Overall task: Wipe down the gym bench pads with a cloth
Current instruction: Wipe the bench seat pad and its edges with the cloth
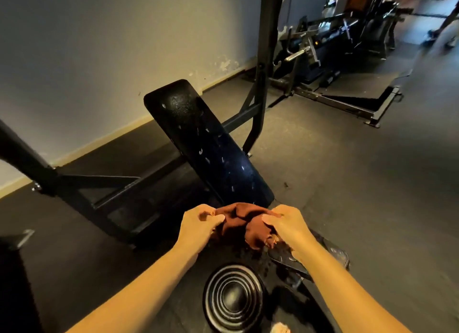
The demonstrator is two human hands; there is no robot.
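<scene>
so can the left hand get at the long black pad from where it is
Probably yes. The left hand grips the cloth just short of the near end of the pad, nothing lies on it, and the frame stands beside it, not across. The far end may need a lean forward.

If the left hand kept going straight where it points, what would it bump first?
Probably the pad, at its near end. The left hand grips the cloth, and the pad lies just beyond it; depth is hard to judge.
</scene>
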